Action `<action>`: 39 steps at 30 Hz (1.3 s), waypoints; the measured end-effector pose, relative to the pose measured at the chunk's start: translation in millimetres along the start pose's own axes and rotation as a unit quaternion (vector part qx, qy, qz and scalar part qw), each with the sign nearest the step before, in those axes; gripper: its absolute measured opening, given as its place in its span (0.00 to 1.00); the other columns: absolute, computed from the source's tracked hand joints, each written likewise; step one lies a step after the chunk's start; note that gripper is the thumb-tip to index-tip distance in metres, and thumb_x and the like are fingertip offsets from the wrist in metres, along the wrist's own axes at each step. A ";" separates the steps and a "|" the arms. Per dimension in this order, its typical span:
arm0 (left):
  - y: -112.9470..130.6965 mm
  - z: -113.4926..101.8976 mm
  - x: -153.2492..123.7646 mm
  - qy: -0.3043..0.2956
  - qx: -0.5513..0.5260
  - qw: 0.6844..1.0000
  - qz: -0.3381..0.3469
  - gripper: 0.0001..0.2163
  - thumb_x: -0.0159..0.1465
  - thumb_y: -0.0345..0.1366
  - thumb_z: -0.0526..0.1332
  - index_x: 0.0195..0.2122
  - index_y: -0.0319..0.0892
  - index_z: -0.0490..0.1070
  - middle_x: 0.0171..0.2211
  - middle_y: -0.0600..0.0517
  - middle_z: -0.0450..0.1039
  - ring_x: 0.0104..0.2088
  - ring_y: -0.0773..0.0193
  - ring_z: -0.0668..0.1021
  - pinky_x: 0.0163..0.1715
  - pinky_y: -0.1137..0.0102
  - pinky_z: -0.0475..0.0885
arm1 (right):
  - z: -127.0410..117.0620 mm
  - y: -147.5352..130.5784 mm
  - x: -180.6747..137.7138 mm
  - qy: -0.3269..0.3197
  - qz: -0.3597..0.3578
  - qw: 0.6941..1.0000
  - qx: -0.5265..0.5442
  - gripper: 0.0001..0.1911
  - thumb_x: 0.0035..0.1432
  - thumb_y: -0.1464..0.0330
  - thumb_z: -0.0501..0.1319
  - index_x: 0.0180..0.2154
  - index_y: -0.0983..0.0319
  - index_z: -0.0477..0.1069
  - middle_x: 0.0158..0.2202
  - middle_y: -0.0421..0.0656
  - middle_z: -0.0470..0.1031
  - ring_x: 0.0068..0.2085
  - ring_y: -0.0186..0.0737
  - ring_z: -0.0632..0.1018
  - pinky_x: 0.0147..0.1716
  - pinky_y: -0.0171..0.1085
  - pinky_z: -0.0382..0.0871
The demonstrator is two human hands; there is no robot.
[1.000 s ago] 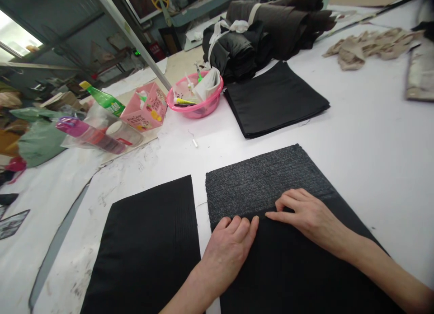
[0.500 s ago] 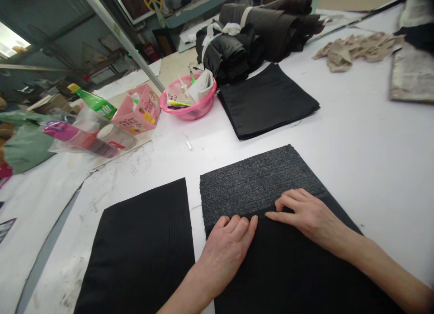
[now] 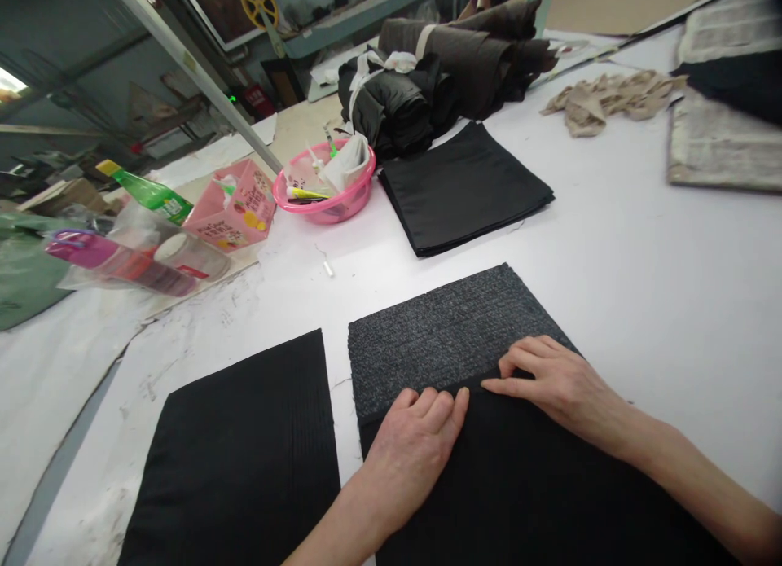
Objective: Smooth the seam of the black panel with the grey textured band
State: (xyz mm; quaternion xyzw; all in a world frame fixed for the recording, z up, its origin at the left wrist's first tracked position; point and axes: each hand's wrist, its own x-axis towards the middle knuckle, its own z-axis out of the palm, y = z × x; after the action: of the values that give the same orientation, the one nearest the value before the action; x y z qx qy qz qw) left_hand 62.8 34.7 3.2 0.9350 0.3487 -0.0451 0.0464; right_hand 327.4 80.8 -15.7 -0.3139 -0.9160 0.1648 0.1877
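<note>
Cloth [image 3: 525, 484], black, lies flat on the white table [image 3: 660, 305] in front of the person, with a speckled grey panel [image 3: 428, 330] at its far end. The left hand [image 3: 412, 448] rests on the border between black and grey, its fingers bent and close together. The right hand [image 3: 559, 391] lies near it on the same border, fingers curled, with a narrow gap between thumb and forefinger. The two thumb tips are near each other but apart. Whether either hand pinches the cloth, I cannot tell. To the left, across a narrow strip of table, lies a black piece [image 3: 244, 444]. Beyond the panel is a black stack [image 3: 464, 191], with a pink basin [image 3: 327, 212] to its left and dark rolls [image 3: 458, 57] behind. A beige rag [image 3: 586, 114] lies farther right.
</note>
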 end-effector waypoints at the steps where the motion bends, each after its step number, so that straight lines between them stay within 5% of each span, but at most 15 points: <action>1: 0.4 -0.7 1.3 0.000 0.000 1.000 -0.001 0.24 0.69 0.26 0.51 0.66 0.35 0.50 0.43 0.48 0.67 0.40 0.60 0.70 0.39 0.64 0.67 | -0.1 1.7 -1.8 0.003 -0.001 1.000 -0.001 0.16 0.74 0.71 0.48 0.53 0.53 0.70 0.41 0.44 0.67 0.44 0.41 0.67 0.43 0.42 0.58; 26: 7.5 1.0 24.4 0.014 -0.028 0.999 0.022 0.22 0.70 0.26 0.50 0.65 0.33 0.53 0.46 0.47 0.66 0.44 0.58 0.69 0.45 0.62 0.66 | -10.6 13.8 -21.9 0.049 0.044 0.998 -0.010 0.16 0.73 0.71 0.49 0.51 0.50 0.72 0.41 0.42 0.69 0.43 0.41 0.70 0.42 0.40 0.62; 39: 6.9 -1.4 33.0 0.017 -0.016 0.999 0.025 0.23 0.69 0.27 0.52 0.65 0.36 0.53 0.41 0.49 0.67 0.40 0.59 0.69 0.40 0.62 0.67 | -10.4 14.9 -23.8 0.033 0.037 0.998 -0.033 0.18 0.74 0.72 0.46 0.53 0.51 0.71 0.42 0.44 0.68 0.45 0.41 0.69 0.43 0.41 0.61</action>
State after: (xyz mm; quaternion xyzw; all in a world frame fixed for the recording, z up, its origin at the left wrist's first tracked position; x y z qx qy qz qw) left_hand 92.3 51.1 1.1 0.9433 0.3264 -0.0226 0.0571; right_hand 357.2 78.7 -18.6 -0.3588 -0.9021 0.1305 0.2009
